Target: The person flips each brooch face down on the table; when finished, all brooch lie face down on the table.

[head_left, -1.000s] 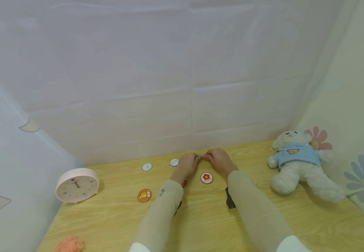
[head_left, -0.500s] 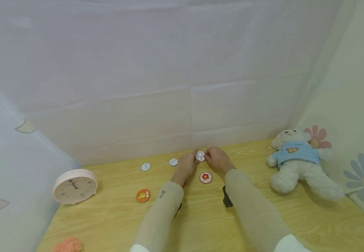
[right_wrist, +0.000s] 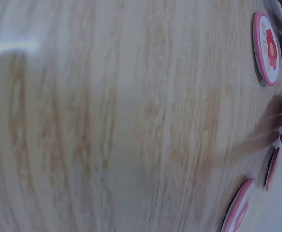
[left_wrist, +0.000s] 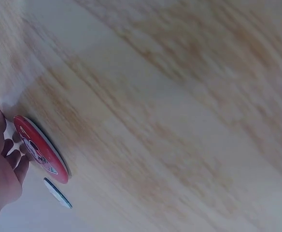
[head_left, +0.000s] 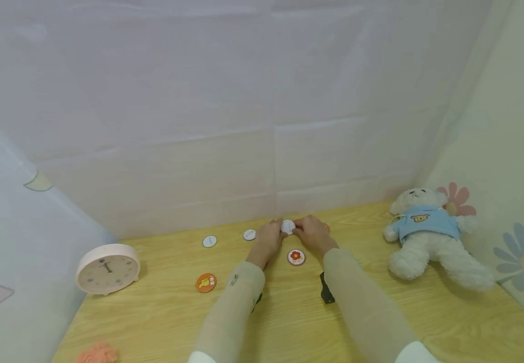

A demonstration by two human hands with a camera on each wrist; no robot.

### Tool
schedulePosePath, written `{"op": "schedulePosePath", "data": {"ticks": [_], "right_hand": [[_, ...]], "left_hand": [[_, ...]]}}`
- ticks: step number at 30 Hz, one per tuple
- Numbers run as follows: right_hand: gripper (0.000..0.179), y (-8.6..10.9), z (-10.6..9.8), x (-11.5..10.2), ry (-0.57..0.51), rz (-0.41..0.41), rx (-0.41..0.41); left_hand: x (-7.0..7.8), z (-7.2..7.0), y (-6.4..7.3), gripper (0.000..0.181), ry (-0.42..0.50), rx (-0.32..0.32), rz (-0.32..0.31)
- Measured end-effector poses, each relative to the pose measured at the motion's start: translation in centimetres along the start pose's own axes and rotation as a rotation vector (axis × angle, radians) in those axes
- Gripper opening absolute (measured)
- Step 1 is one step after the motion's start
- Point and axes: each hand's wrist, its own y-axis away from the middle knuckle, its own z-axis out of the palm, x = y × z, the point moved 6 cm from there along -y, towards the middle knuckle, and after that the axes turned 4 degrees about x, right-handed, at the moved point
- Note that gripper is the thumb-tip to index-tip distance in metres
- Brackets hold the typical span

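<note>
Pinching: left hand [head_left: 268,237] and right hand [head_left: 314,234], both gripping one white disc [head_left: 288,227]
Disc handling: likely light, stiff, perhaps slippery-faced
Disc edge: probably best hold, opposite sides

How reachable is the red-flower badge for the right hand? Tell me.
Probably yes: the red-flower badge lies uncovered close by, though the right hand must first release the white badge it pinches.

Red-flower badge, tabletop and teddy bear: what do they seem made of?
Red-flower badge: likely coated metal or plastic, smooth, printed face. Tabletop: wood or wood-look laminate, visible grain, glossy glare. Teddy bear: probably plush, matte, fluffy pile.
</note>
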Motion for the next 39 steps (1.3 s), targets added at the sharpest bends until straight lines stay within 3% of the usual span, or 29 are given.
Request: {"op": "schedulePosePath", "data": {"ticks": [5, 13, 20, 31, 36, 39], "right_hand": [[0.013, 0.3, 0.3, -0.2, -0.011, -0.026, 0.007], [0.008, 0.3, 0.4, -0.4, 0.029, -0.079, 0.028], [0.021, 0.6, 0.3, -0.3, 0.040, -0.038, 0.001], [0.029, 0.8, 0.6, -0.5, 0.087, -0.059, -0.029], [0.020, 0.9, -0.6, -0.7, 0.066, -0.114, -0.013], [0.022, 0.9, -1.9, 0.0, 0.068, -0.103, -0.009]], "left_hand": [[-0.2, 0.3, 0.1, 0.037, -0.022, -0.035, 0.002], [-0.3, 0.3, -0.1, 0.027, -0.029, -0.032, 0.013], [-0.1, -0.1, 0.2, 0.027, -0.029, -0.030, 0.035], [0.0, -0.1, 0.6, 0.023, -0.012, -0.031, 0.046], [-0.1, -0.3, 0.5, 0.026, 0.030, -0.052, 0.056], [0.1, -0.9, 0.3, 0.040, 0.058, -0.035, 0.081]]}}
